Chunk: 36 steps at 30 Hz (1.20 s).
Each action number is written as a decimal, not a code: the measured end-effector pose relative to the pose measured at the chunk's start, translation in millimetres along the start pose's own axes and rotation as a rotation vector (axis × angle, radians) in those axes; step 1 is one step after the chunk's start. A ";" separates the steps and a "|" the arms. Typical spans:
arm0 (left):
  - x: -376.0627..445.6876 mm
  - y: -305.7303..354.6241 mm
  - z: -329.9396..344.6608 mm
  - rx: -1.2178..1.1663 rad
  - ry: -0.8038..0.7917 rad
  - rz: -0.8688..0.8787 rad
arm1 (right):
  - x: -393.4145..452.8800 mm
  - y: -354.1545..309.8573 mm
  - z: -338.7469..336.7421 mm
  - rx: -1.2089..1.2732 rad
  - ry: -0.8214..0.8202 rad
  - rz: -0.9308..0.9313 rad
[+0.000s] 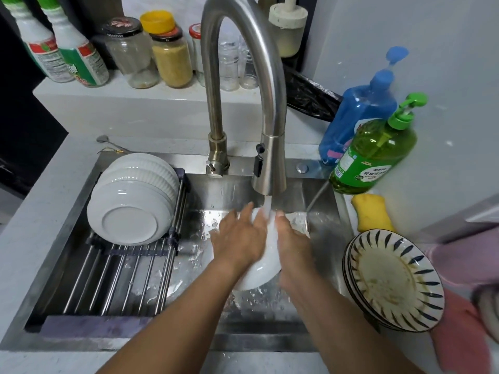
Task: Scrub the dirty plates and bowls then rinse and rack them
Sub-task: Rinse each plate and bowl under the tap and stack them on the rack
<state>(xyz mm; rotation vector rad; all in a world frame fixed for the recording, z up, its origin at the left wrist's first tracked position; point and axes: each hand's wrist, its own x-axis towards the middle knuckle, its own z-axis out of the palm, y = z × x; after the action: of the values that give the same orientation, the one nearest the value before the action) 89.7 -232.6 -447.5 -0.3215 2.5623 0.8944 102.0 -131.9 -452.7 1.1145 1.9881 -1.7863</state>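
White bowl (259, 271) held over the sink (326, 238), directly under the tap (267, 163); water stream lands on its upper edge and runs down the glossy, wet surface; bowl tilted, rim partly hidden by both hands, so inside or outside facing up cannot be told. Left hand (239, 238) lies on the bowl's left side, fingers extended and spread, pressing flat against it; right hand (293, 247) on the right side, thumb up near the stream, fingers wrapped round the far edge and holding it; both forearms reach in from the bottom of the frame, converging on the bowl. Sink floor wet, with droplets and foam patches round the bowl.

Left half of sink: rack (129, 276) of metal rods; stack of white ribbed bowls (132, 201) sits upside down at its back end. Right of sink, on the counter (32, 238): stack of plates (394, 279) with dark striped rims, top one smeared with residue. Behind them a yellow sponge (371, 211); green soap bottle (375, 155) and blue bottle (356, 114) at the back corner. Jars (151, 52) line the shelf behind the tap.
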 end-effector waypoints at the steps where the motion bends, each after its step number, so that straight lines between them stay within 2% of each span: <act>1: 8.1 -1.0 -0.8 0.046 -0.003 0.013 | -1.6 1.0 0.0 0.044 0.010 -0.015; 3: 21.2 -4.2 -8.4 0.055 -0.009 -0.032 | -5.5 -1.2 -0.4 0.098 0.023 -0.025; 5: 26.0 -1.2 -16.6 -0.086 -0.041 -0.126 | -10.8 -7.5 0.0 0.148 0.047 -0.045; 7: 27.9 -3.8 -22.8 -0.326 -0.035 -0.262 | -12.6 -13.6 -1.0 0.203 0.079 -0.066; 10: 21.2 -18.9 -22.8 -0.818 -0.101 -0.463 | -10.4 -20.1 -6.2 0.262 0.075 -0.071; 14: 4.2 -35.2 -17.2 -1.494 -0.311 -0.478 | -2.8 -16.0 -4.8 0.370 0.084 -0.018; 17: -21.0 -31.0 -9.2 -1.721 -0.294 -0.406 | 1.1 -6.2 4.6 0.437 0.087 0.087; 20: -27.4 -37.8 4.5 -1.692 -0.222 -0.376 | 0.2 -2.8 6.1 0.408 0.066 0.040; 23: -30.9 -37.8 -1.4 -1.348 -0.117 -0.332 | -8.7 -12.5 2.7 0.238 0.068 -0.145; 25: -35.6 -31.0 -6.1 -1.096 -0.112 -0.233 | -19.6 -16.7 6.1 0.101 0.045 -0.323; 26: -36.5 -28.0 -7.9 -1.073 -0.131 -0.182 | -23.5 -15.3 10.0 0.033 0.021 -0.414; 28: -35.6 -21.4 -13.3 -1.162 -0.209 -0.162 | -30.7 -11.1 17.6 -0.106 -0.071 -0.578; 31: -35.4 -18.6 -24.8 -1.358 -0.242 -0.222 | -32.5 2.4 21.2 -0.366 -0.237 -0.771; 36: -26.4 -34.2 -29.9 -1.469 -0.157 -0.330 | -37.8 22.3 9.6 -0.795 -0.495 -1.029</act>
<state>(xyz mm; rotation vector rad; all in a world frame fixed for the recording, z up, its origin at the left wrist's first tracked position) 115.9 -275.6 -432.9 -0.9401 1.1905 2.3188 139.7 -155.7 -447.3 -0.6335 2.6626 -1.0810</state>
